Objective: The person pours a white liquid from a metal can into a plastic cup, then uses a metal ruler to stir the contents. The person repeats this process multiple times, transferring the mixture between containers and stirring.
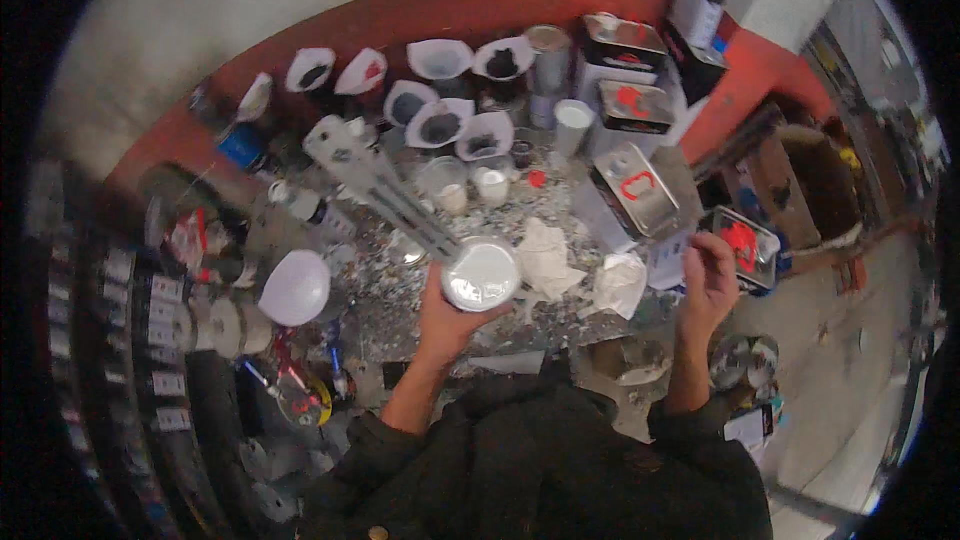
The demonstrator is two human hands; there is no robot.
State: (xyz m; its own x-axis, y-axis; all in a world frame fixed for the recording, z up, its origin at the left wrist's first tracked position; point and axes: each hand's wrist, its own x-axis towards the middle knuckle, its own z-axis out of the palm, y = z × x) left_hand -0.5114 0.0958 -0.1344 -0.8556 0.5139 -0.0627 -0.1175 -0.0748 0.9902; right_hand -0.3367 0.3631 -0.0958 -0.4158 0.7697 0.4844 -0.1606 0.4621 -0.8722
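My left hand (445,325) is wrapped round a cup of pale whitish liquid (482,275), seen from above in front of my chest. A long metal strip with slots (385,185) slants up and left from the cup's rim; I cannot tell whether its lower end is inside. My right hand (710,285) is raised at the right with fingers loosely bent and nothing visible in them. It is closest to a metal can with a red cap (742,245). Between my hands, crumpled whitish paper (548,258) and a second crumpled piece (620,283) lie on the bench.
Along the back of the paint-spattered bench (390,310) stand several cups topped with paper strainers (440,123). Rectangular metal cans (635,190) are grouped at the right. A white strainer-topped cup (296,287) is at left, near shelves of labelled containers (165,340). A cardboard box (815,180) sits far right.
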